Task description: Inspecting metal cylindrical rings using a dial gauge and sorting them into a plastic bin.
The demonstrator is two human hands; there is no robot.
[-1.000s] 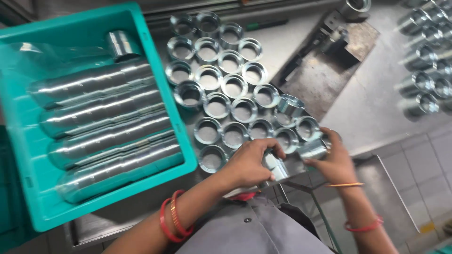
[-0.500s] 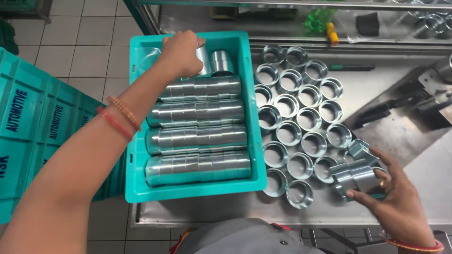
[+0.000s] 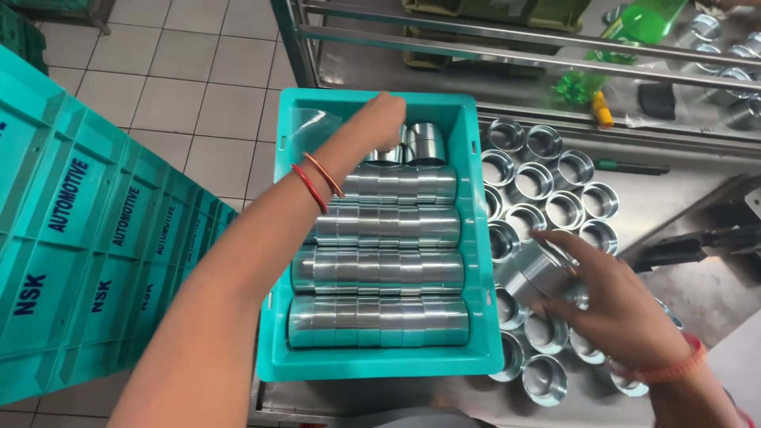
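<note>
Since a moment ago the right hand (image 3: 610, 313) has carried its stacked steel rings (image 3: 539, 273), fingers closed around their smooth, heavy, slippery sides, toward the teal crate (image 3: 483, 238), while the left hand (image 3: 380, 119) reaches the rings (image 3: 424, 143) at its far end, grip hidden.

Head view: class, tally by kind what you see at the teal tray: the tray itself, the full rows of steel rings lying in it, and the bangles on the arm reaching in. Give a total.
Teal tray: 1
Full rows of steel rings: 4
Bangles: 2
Total: 7
</note>
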